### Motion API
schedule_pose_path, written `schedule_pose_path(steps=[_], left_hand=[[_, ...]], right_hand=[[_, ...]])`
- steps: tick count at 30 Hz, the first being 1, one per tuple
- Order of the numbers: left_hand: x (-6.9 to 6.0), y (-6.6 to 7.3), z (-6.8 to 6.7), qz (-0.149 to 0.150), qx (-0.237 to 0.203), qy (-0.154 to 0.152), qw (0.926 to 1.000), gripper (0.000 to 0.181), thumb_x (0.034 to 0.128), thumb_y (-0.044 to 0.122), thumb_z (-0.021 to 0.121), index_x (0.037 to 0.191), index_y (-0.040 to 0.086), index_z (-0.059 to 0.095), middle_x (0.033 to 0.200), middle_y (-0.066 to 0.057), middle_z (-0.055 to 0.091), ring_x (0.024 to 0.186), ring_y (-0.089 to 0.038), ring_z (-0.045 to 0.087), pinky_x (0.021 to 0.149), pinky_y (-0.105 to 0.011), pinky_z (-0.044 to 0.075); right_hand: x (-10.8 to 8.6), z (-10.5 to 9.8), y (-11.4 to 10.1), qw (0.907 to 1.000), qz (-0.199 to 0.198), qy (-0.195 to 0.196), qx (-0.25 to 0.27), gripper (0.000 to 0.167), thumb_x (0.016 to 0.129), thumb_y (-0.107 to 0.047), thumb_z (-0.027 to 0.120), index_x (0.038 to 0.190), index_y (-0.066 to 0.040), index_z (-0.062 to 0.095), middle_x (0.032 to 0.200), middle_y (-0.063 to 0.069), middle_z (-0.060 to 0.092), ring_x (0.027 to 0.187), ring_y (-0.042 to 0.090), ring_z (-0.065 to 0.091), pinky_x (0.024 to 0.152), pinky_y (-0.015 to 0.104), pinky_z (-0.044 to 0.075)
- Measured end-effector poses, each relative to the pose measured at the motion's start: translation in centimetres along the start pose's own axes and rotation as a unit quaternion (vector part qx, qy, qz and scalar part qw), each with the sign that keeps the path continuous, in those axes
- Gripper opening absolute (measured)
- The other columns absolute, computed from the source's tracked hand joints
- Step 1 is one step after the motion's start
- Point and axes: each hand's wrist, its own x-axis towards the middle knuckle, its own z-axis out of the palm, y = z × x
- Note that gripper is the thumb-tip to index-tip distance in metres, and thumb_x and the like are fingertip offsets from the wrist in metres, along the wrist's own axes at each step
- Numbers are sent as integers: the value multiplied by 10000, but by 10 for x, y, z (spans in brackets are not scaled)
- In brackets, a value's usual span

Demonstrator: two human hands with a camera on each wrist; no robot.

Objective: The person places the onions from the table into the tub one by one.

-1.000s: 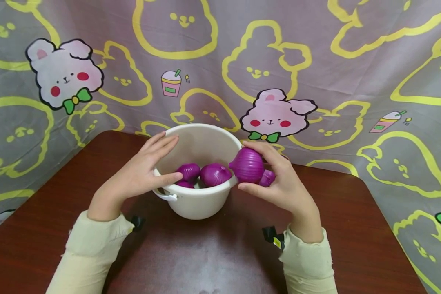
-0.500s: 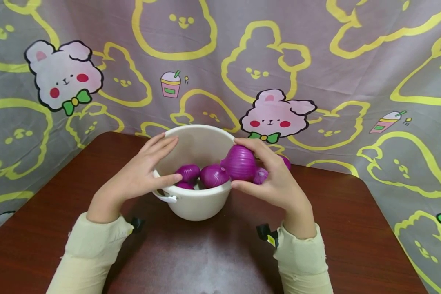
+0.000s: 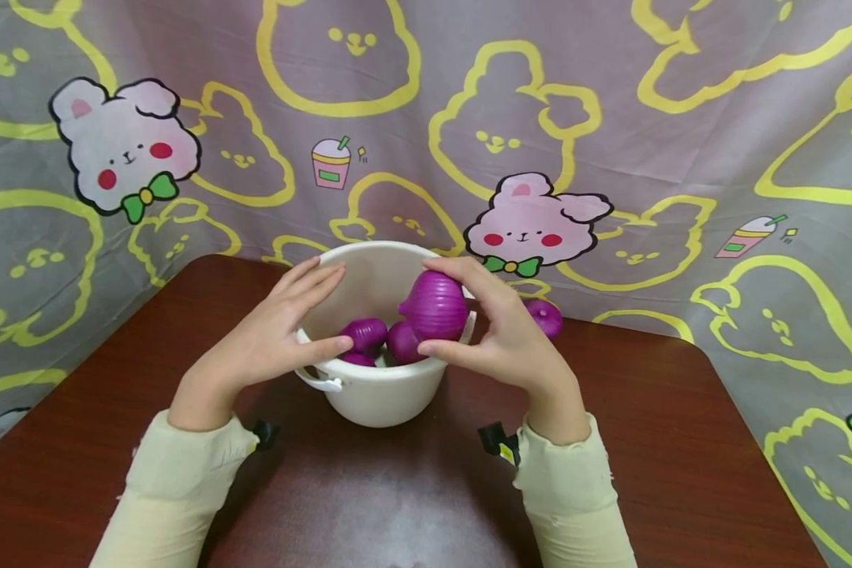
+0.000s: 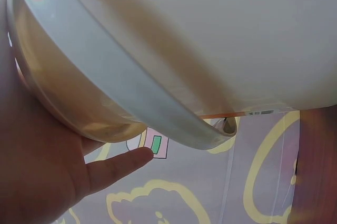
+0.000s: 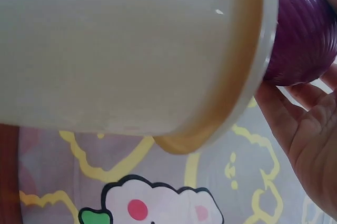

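My right hand holds a purple onion between thumb and fingers, above the right side of a white bucket. The right wrist view shows the same onion just beyond the bucket's rim. Inside the bucket, an onion lies left of another onion, which the held one partly covers; a third onion barely shows below them. At the left rim is my left hand, its fingers extended and its thumb reaching over the edge. The left wrist view shows this hand against the bucket's side.
Another onion sits on the brown table, behind my right hand. The bucket's white handle hangs at its left side. A patterned curtain stands close behind the table.
My right hand has carried the onion leftward from the right rim to over the bucket. The onion on the table behind it has come into fuller view. My left hand stays put.
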Motion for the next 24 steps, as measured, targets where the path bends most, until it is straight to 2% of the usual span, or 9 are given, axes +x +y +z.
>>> schedule_pose_path(steps=[5,12,15,20,24], left_hand=[[1,0,0,-20,-13,12,10000,890,833,473,717,1555,118,337,1641,-39,285,1549,-294,80,1159,-677,223],[1,1,0,-48,-54,0,10000,891,833,470,719,1559,129,330,1643,-38,279,1550,-292,78,1153,-683,231],[0,1,0,-47,-53,-15,10000,891,837,477,714,1561,133,325,1644,-39,277,1549,-295,77,1150,-687,234],[0,0,0,19,-22,-4,10000,893,843,476,708,1564,126,314,1647,-50,268,1549,-306,78,1153,-686,225],[1,-1,0,43,-7,27,10000,909,839,476,712,1569,125,301,1651,-54,255,1547,-311,86,1152,-683,233]], right_hand=[[3,8,4,9997,20,-185,127,813,720,-74,884,1432,-122,496,1313,53,554,1097,158,610,890,314,580],[5,18,10,9983,273,-371,369,799,735,-84,877,1431,-116,487,1365,54,528,1010,178,631,707,325,611],[5,21,11,9980,303,-438,344,798,738,-101,878,1432,-109,484,1358,54,536,1017,174,631,749,314,610],[7,25,13,9977,222,-545,343,795,745,-112,876,1432,-77,478,1373,64,541,1101,172,616,898,297,579],[8,26,16,9982,88,-578,131,795,741,-143,883,1425,-65,484,1377,55,546,1152,158,590,967,298,547]])
